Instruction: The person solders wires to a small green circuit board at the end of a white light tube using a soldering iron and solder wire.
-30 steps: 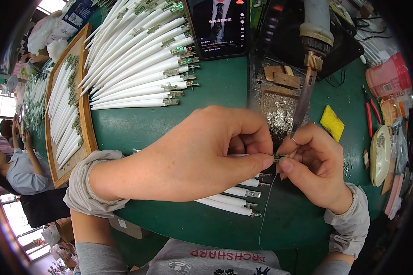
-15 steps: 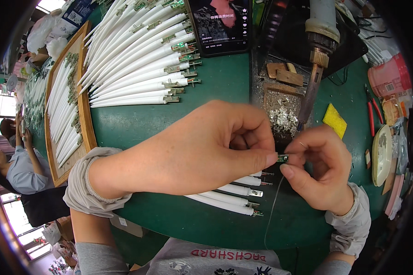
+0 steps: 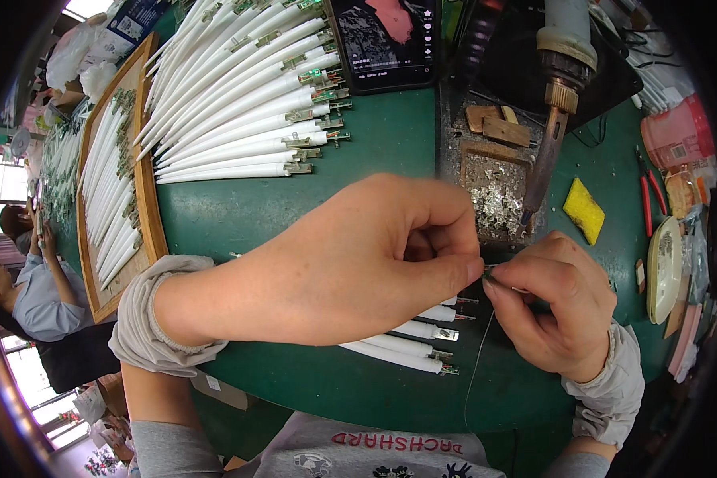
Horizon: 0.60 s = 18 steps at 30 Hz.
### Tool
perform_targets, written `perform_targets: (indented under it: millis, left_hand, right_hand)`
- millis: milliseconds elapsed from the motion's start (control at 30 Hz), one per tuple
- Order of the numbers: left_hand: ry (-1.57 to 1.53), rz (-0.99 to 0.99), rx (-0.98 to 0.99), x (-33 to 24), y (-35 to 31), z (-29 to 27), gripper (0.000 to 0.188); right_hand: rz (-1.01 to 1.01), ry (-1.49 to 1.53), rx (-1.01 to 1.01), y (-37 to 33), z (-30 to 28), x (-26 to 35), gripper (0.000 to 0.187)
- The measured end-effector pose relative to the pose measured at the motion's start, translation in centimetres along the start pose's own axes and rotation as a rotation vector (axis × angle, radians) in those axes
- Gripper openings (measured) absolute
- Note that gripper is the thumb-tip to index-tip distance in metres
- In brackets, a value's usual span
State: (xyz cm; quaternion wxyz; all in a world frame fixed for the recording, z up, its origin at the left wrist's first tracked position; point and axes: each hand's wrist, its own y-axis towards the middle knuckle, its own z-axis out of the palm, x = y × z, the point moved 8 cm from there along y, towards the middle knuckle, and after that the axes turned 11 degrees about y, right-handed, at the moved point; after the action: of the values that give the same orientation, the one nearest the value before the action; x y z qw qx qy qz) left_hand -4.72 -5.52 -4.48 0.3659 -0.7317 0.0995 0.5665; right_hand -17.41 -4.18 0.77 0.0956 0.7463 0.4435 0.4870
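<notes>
My left hand [image 3: 350, 263] is closed in a pinch, thumb against forefinger, around a small green circuit board [image 3: 487, 272]. Only the board's end shows past the fingertips. My right hand [image 3: 554, 307] is closed too, its thumb and forefinger meeting right at that end. A thin pale wire [image 3: 520, 290] shows between the right fingers; where it ends is hidden. Under my left hand lie several white tapered tubes [image 3: 398, 358] with small boards at their ends. A thin grey strand [image 3: 476, 370] hangs over the green table [image 3: 327, 390] below my right hand.
A soldering iron [image 3: 546, 151] in a stand points down at a solder-flecked tray [image 3: 498, 151]. Around it are a phone [image 3: 386, 44], a yellow sponge [image 3: 584, 211], red-handled pliers [image 3: 648, 195] and a dish [image 3: 664, 271]. White tubes [image 3: 247, 103] fan out beside a wooden tray [image 3: 153, 207]. Another person [image 3: 48, 295] sits at left.
My right hand's fingers have closed and moved slightly left against the board's end, covering more of it. My left hand holds almost the same place.
</notes>
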Motion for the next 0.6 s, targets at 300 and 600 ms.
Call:
perform_targets:
  millis: [300, 600]
  left_hand:
    - [0.024, -0.013, -0.017, -0.02, -0.02, -0.14, 0.012]
    - [0.024, -0.015, -0.013, 0.12, 0.03, -0.10, 0.012]
  right_hand:
    - [0.070, -0.016, -0.002, -0.04, -0.07, -0.31, 0.028]
    - [0.086, -0.015, -0.012, -0.10, -0.01, -0.41, 0.028]
